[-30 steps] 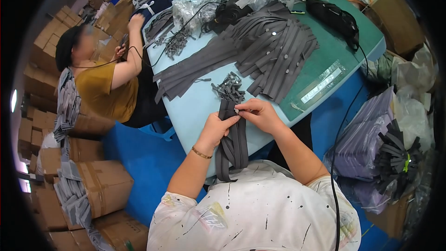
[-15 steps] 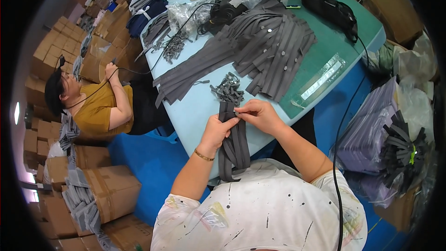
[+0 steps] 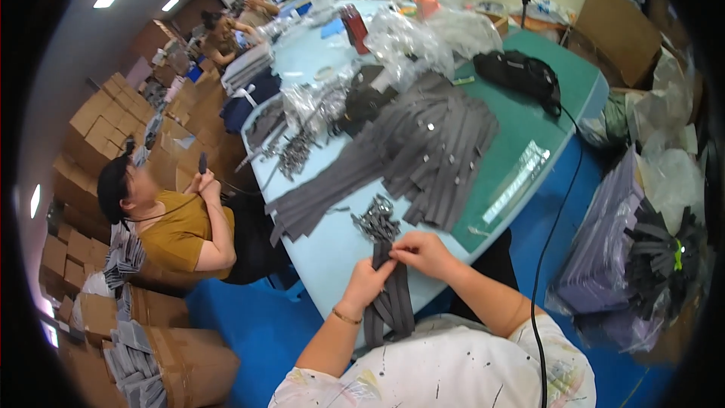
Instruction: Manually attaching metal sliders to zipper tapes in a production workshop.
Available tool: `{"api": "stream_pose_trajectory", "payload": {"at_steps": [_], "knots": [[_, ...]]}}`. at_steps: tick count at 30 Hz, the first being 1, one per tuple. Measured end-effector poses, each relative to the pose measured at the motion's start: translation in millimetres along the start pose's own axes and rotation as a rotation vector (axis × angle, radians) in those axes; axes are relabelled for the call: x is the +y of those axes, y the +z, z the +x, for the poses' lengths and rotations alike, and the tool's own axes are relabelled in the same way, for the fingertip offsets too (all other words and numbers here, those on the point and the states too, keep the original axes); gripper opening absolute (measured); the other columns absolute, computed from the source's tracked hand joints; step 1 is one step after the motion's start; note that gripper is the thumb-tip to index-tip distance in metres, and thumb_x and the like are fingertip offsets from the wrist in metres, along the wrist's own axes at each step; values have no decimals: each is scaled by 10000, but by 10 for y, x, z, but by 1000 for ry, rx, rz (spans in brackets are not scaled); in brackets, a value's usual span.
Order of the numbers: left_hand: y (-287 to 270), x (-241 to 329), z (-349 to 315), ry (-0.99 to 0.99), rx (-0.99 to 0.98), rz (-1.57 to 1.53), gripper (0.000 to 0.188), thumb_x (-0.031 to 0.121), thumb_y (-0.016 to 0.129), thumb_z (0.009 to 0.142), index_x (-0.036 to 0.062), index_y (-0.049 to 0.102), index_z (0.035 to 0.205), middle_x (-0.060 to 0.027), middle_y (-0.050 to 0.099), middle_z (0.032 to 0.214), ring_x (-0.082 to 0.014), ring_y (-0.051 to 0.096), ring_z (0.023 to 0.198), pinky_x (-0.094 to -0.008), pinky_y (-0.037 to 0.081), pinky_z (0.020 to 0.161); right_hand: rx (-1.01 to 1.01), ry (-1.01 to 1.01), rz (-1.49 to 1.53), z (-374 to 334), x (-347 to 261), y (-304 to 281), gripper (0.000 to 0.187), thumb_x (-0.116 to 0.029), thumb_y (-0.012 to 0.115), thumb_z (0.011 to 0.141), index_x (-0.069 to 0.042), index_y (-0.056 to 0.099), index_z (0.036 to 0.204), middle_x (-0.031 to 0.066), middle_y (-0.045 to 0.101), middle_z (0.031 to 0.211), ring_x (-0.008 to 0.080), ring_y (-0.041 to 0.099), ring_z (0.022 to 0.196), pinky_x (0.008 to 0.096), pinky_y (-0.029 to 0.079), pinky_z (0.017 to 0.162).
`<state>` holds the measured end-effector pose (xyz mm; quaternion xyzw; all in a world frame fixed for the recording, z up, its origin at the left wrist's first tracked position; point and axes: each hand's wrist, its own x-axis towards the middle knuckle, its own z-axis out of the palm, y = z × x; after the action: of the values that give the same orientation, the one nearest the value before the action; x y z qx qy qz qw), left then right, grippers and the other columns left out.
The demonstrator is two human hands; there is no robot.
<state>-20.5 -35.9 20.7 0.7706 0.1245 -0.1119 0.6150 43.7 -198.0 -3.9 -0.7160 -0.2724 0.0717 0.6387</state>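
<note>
My left hand [image 3: 369, 284] is closed round a few dark grey zipper tapes [image 3: 393, 310], which hang in a loop over the table's near edge toward my lap. At their upper end my right hand [image 3: 424, 254] pinches with thumb and forefinger. Whatever lies between those fingertips is too small and blurred to make out. Just beyond my hands sits a small heap of metal zipper sliders [image 3: 376, 219]. Farther off, a big fanned pile of grey zipper tapes [image 3: 442, 155] covers the middle of the table, with several shiny sliders on it.
The table [image 3: 332, 257] is pale blue, with a green part [image 3: 521, 132] on the right bearing a black pouch [image 3: 521, 79]. A black cable [image 3: 563, 196] runs down on my right. At left stands a co-worker [image 3: 185, 227] by cartons [image 3: 189, 366]. Bagged purple bundles [image 3: 596, 242] lie right.
The view has tilted up, showing more of the room and the far table. My hands stay together at the zipper tapes' upper end. The co-worker's two hands have come together.
</note>
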Motion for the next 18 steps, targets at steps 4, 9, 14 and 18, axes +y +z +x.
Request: {"api": "stream_pose_trajectory", "payload": {"at_steps": [4,9,14,18], "knots": [[34,33,-60,35,-31,-101,227,190,601,865,-25,620,937,15,597,781,-42,496,712,-214,427,609,-8,-1,25,-33,-16,-11,147,-142,686,771,-46,677,881,64,605,749,132,567,644,253,443,581],[58,-169,22,226,-15,-158,179,157,589,874,-6,618,942,20,589,783,-39,496,691,-199,422,597,-16,39,59,-44,-11,2,121,-135,681,781,-44,675,860,38,578,758,112,544,647,237,437,586],[55,-169,-38,265,1,-58,203,138,590,869,-20,608,994,19,601,837,-48,505,749,-210,438,656,-64,44,67,-69,-28,-13,111,-127,683,777,-34,665,834,38,575,759,110,547,650,237,442,589],[34,-139,57,215,-20,41,221,141,599,861,-11,615,1020,8,614,878,-52,520,786,-214,449,687,-46,36,45,-41,36,-45,112,-124,692,764,-34,658,822,42,578,750,117,554,655,244,445,583]]}}
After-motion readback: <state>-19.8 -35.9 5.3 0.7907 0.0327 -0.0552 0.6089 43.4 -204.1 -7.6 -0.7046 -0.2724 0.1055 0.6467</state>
